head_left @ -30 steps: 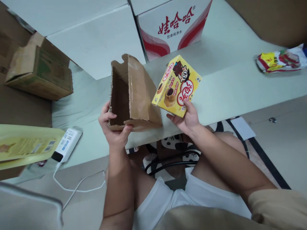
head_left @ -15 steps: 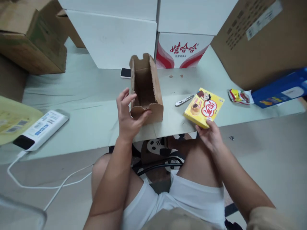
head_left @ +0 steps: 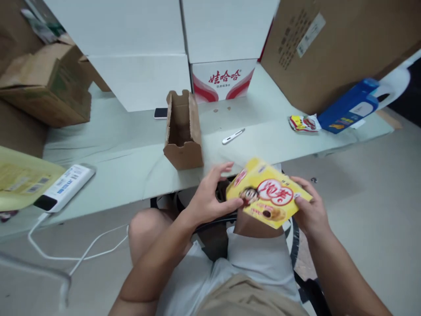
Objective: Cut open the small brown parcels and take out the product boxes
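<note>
My left hand (head_left: 210,193) is spread, its thumb (head_left: 232,205) stretched out to the right and its fingers (head_left: 221,169) extended forward, leaving a wide gap between them. My left forearm (head_left: 158,267) slants forward and inward to it. My right hand (head_left: 311,210) is closed in a grip, thumb bent on top, fingers partly hidden, and my right forearm (head_left: 348,274) angles inward.

Yellow printed box (head_left: 269,193): red-lettered, tilted, held in midair over right thigh (head_left: 255,231).
</note>
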Demonstrator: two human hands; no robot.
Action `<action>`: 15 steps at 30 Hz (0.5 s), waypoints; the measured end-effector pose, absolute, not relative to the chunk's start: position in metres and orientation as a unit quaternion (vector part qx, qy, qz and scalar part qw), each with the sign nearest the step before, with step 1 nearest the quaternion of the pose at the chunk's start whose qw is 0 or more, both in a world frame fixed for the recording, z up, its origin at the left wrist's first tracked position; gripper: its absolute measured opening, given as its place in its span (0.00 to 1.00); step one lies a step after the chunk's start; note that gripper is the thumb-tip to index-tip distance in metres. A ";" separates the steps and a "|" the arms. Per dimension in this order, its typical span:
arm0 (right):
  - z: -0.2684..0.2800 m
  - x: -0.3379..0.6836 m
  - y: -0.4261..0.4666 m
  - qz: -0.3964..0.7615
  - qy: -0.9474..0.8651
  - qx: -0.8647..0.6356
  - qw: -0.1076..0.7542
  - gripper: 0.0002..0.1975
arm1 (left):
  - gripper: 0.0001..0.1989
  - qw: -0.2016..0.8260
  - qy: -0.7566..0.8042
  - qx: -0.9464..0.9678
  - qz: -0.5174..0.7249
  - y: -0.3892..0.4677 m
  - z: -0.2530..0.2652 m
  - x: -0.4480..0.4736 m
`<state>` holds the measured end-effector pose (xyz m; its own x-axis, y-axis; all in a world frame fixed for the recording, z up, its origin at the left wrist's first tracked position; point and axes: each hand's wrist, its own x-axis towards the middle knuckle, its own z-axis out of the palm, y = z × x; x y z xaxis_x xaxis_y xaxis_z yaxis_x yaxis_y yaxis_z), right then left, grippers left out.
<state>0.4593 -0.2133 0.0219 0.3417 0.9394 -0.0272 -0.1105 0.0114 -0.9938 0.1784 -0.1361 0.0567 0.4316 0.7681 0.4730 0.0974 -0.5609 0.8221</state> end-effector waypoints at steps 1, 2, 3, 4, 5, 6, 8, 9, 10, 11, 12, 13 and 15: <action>0.025 0.460 -0.220 0.427 -0.388 -0.559 0.596 0.28 | 0.34 0.438 0.283 0.756 0.395 -0.143 0.057 0.184; 0.026 0.459 -0.225 0.421 -0.399 -0.560 0.592 0.29 | 0.35 0.488 0.284 0.746 0.354 -0.150 0.057 0.189; 0.027 0.457 -0.228 0.415 -0.406 -0.556 0.595 0.29 | 0.34 0.523 0.292 0.728 0.333 -0.156 0.056 0.194; 0.027 0.455 -0.230 0.407 -0.410 -0.545 0.608 0.29 | 0.34 0.544 0.306 0.705 0.336 -0.163 0.055 0.198; 0.027 0.453 -0.229 0.398 -0.412 -0.529 0.626 0.28 | 0.35 0.555 0.326 0.675 0.361 -0.168 0.054 0.201; 0.028 0.450 -0.227 0.389 -0.417 -0.511 0.644 0.28 | 0.36 0.556 0.346 0.643 0.398 -0.171 0.053 0.204; 0.032 0.443 -0.221 0.383 -0.445 -0.474 0.656 0.28 | 0.39 0.521 0.380 0.593 0.482 -0.170 0.055 0.206; 0.038 0.438 -0.217 0.394 -0.472 -0.455 0.644 0.30 | 0.40 0.486 0.390 0.586 0.518 -0.165 0.059 0.206; 0.046 0.432 -0.213 0.414 -0.500 -0.436 0.623 0.32 | 0.40 0.440 0.400 0.582 0.555 -0.159 0.065 0.204; 0.055 0.426 -0.208 0.434 -0.524 -0.417 0.602 0.35 | 0.39 0.386 0.413 0.575 0.592 -0.150 0.072 0.202; 0.067 0.418 -0.203 0.453 -0.540 -0.399 0.586 0.39 | 0.37 0.326 0.431 0.564 0.624 -0.142 0.082 0.200; 0.079 0.411 -0.196 0.468 -0.544 -0.386 0.579 0.43 | 0.36 0.269 0.454 0.555 0.643 -0.133 0.095 0.197; 0.104 0.397 -0.179 0.502 -0.531 -0.389 0.562 0.49 | 0.35 0.189 0.497 0.559 0.636 -0.121 0.125 0.192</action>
<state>0.3974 -0.1795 0.1036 -0.0666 0.9762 0.2062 -0.1514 0.1943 -0.9692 0.1921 -0.1209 0.1255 -0.3031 0.7956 0.5245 0.3154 -0.4356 0.8431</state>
